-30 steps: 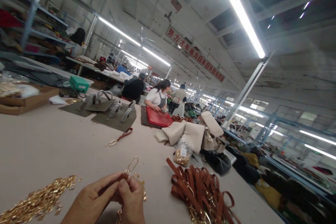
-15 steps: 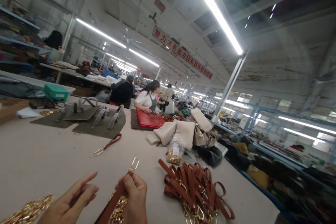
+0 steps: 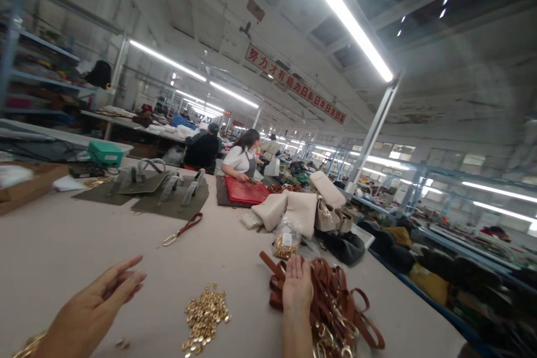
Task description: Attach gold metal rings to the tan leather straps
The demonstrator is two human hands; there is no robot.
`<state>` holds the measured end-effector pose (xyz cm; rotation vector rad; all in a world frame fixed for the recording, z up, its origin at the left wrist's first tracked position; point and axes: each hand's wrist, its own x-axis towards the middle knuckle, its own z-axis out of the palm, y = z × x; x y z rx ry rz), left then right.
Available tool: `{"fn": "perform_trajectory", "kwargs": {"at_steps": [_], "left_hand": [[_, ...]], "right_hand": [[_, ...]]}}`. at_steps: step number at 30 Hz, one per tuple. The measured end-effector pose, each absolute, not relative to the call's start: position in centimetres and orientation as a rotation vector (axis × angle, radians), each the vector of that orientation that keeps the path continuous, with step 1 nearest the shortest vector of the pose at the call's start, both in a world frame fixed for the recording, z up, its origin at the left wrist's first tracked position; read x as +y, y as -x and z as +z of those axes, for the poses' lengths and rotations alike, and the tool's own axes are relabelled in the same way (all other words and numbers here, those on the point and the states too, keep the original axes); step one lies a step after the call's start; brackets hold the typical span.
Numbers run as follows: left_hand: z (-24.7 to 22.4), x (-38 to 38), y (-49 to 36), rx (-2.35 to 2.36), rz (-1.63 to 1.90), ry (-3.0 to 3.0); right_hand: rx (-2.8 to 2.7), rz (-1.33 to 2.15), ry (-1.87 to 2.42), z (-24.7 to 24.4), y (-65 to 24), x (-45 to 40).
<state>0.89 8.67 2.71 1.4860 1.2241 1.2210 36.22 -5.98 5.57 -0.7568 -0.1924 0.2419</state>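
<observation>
My right hand (image 3: 297,285) lies on the near-left part of a pile of brown leather straps (image 3: 325,291) with gold clasps, its fingers stretched out and nothing visible in it. My left hand (image 3: 100,296) hovers over the table at the left, fingers extended and slightly apart, also holding nothing that I can see. Between both hands is a heap of small gold metal pieces (image 3: 205,316), probably rivet or snap parts. Beyond it lies a single brown wrist strap (image 3: 191,225) with a long gold clasp. More gold pieces (image 3: 33,344) are partly hidden by my left forearm.
A clear bag of gold hardware (image 3: 286,243) stands behind the strap pile, with cream bags (image 3: 302,210) behind it. Green panels with grey-wrapped handles (image 3: 170,201) lie at the back left. Across the table, a person (image 3: 243,162) handles a red leather piece (image 3: 247,190).
My right hand has moved right, from above the gold pieces to the strap pile, and the strap it held is released. My left hand has shifted slightly left. The view has turned slightly.
</observation>
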Motion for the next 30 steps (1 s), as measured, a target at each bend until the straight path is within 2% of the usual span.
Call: {"fn": "perform_trajectory", "kwargs": {"at_steps": [4,9,14,17,22,30], "left_hand": [[4.9,7.5,3.5,1.361,1.097,-1.740],[5.3,7.9,13.8,1.741,0.946,-1.797],[5.7,6.4,23.9,2.070,0.742,-1.847],[5.8,4.8,26.8,2.209,0.618,-1.856],[5.7,3.1,28.2,2.326,0.542,-1.888],[5.5,4.8,30.4,2.641,0.624,-1.860]], "right_hand": [[-0.247,0.444,0.857,4.8,-33.3,-4.7],[-0.398,0.699,0.962,4.3,-28.3,-3.0],[-0.924,0.772,1.290,2.5,-21.5,-2.6],[-1.401,0.669,1.417,1.1,-17.9,-2.9],[-2.021,0.426,1.325,-0.4,-13.5,-3.6],[-2.392,-0.250,1.141,-4.2,-11.0,-1.9]]}}
